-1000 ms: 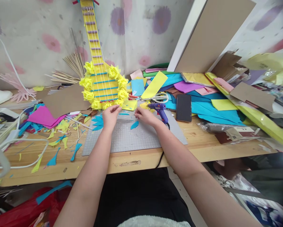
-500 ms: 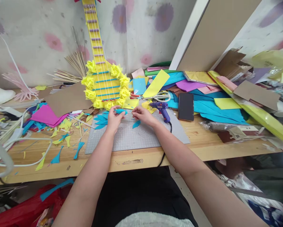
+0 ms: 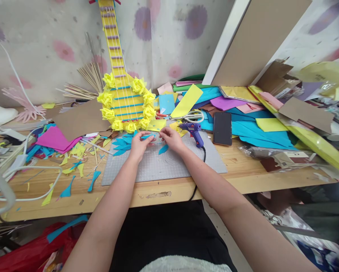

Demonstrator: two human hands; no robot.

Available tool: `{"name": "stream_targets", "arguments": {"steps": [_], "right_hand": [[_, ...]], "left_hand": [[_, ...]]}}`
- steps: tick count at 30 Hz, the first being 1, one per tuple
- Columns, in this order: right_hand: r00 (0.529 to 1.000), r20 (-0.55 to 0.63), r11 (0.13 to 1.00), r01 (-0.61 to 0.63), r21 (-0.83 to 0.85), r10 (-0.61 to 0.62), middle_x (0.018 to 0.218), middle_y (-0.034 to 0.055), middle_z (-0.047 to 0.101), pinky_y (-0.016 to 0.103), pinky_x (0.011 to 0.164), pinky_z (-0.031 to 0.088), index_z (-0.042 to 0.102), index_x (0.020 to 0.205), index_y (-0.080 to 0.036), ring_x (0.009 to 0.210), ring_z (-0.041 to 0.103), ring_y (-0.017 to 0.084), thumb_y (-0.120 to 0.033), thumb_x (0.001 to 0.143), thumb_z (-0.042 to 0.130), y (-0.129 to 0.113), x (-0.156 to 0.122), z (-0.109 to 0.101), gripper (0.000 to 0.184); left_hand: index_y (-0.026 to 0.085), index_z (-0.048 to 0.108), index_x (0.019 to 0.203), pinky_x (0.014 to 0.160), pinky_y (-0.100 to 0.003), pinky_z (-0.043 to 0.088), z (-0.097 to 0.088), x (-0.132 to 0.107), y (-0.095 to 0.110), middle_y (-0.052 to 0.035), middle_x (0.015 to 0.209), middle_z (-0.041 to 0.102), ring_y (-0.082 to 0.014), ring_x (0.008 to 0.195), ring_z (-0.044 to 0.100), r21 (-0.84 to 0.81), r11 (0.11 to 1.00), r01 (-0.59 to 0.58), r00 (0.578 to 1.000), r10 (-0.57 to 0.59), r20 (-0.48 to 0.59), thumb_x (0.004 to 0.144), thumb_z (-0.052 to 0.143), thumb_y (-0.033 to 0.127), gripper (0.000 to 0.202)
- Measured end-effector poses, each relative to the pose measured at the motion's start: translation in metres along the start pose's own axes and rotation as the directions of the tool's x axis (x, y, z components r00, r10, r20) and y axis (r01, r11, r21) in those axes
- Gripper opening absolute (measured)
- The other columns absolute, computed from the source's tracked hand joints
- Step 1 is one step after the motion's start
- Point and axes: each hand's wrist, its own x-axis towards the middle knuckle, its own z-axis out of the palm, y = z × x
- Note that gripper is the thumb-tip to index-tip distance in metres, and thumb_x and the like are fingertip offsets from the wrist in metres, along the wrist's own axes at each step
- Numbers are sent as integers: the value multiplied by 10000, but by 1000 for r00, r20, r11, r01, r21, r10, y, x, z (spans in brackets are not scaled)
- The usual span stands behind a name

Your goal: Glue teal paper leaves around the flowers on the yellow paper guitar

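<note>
My left hand (image 3: 139, 144) and my right hand (image 3: 171, 138) meet over the far part of a grey cutting mat (image 3: 163, 166). Both pinch a small blue leaf-shaped paper piece (image 3: 147, 136) held between them. Another blue leaf (image 3: 163, 149) lies on the mat just under my right hand. A fan of blue leaves (image 3: 121, 145) lies left of my left hand. A yellow paper guitar (image 3: 125, 102) ringed with yellow paper flowers leans on the wall right behind my hands.
A purple glue gun (image 3: 194, 132) lies just right of my right hand, its cord running off the table's front edge. Scissors (image 3: 193, 115), a black phone (image 3: 222, 128) and piled coloured paper (image 3: 243, 121) fill the right. Paper scraps (image 3: 73, 166), sticks (image 3: 87, 81) and white cables (image 3: 30, 181) cover the left.
My hands have drawn closer together. The left hand picked up a blue leaf piece and the right hand's fingers have come onto it.
</note>
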Motion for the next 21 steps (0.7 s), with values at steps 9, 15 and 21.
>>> {"name": "stream_targets", "arguments": {"steps": [9, 15, 21], "right_hand": [[994, -105, 997, -21, -68, 14, 650, -47, 560, 249, 557, 413, 438, 764, -221, 513, 532, 99, -314, 840, 451, 5, 3, -2, 121], [995, -87, 987, 41, -158, -55, 638, -47, 537, 266, 607, 413, 431, 765, -225, 551, 508, 113, -307, 844, 445, -1, -2, 0, 115], [964, -153, 935, 161, -317, -218, 783, 16, 575, 305, 725, 432, 478, 753, -214, 750, 541, 155, -259, 828, 475, -10, -7, 0, 88]], "left_hand": [[182, 487, 1035, 552, -253, 539, 14, -5, -8, 50, 669, 591, -147, 615, 660, -21, 1000, -4, 999, 3, -51, 633, 712, 100, 468], [145, 571, 859, 625, -276, 566, 11, -4, -3, -11, 703, 621, -151, 675, 673, -39, 994, 99, 991, -95, 98, 705, 715, 265, 242], [125, 631, 850, 652, -272, 570, 9, -4, 1, -58, 796, 690, -164, 744, 689, 14, 995, 95, 995, -96, 39, 712, 689, 164, 154]]}}
